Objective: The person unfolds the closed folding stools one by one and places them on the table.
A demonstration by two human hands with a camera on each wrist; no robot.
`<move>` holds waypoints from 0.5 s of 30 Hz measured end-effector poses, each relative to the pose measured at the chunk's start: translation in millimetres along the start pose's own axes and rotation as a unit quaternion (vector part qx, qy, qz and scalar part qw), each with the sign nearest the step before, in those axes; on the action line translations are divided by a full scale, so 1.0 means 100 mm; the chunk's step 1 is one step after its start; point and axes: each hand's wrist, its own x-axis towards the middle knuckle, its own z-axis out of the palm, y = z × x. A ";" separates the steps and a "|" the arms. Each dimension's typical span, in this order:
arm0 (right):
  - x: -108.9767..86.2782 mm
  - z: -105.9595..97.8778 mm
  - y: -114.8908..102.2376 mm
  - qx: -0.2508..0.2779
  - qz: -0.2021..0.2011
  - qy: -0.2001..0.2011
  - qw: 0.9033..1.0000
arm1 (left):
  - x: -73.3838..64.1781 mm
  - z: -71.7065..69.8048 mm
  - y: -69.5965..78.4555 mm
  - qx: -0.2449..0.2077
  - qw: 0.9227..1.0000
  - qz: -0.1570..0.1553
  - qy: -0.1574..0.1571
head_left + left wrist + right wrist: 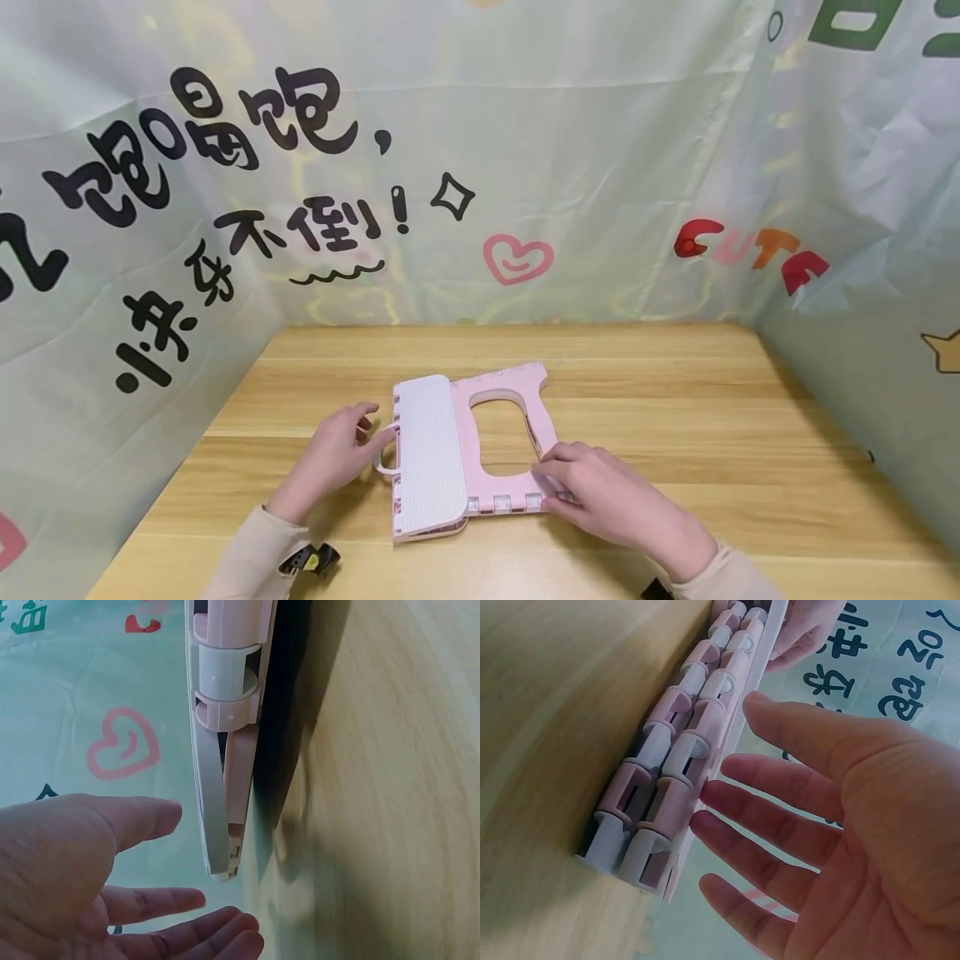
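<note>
A pink and white folding step stool [431, 454] lies folded nearly flat on the wooden table, its ribbed white panel on the left and a pink leg frame [467, 433] with a large opening on the right. At the stool's left edge, my left hand [337, 450] has its thumb tip right by the small white handle [381, 468]; its fingers look loosely spread in the left wrist view. My right hand [600, 492] is at the near right corner of the leg frame. Extended fingers [772, 810] reach to the stool's hinged edge [660, 765] in the right wrist view.
The wooden table [675, 383] reaches back to a pale green printed curtain [600, 167], which also hangs along both sides. Small black devices sit at both wrists, such as the left wrist device [311, 560].
</note>
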 end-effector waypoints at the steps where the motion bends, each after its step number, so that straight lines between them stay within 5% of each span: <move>1: 0.00 0.01 0.00 -0.001 -0.001 0.002 1.000 | 0.00 0.00 0.00 0.000 1.000 -0.003 -0.002; 15: 0.00 0.07 -0.02 -0.015 0.004 0.007 1.000 | -0.01 0.05 0.01 -0.026 0.999 -0.024 -0.037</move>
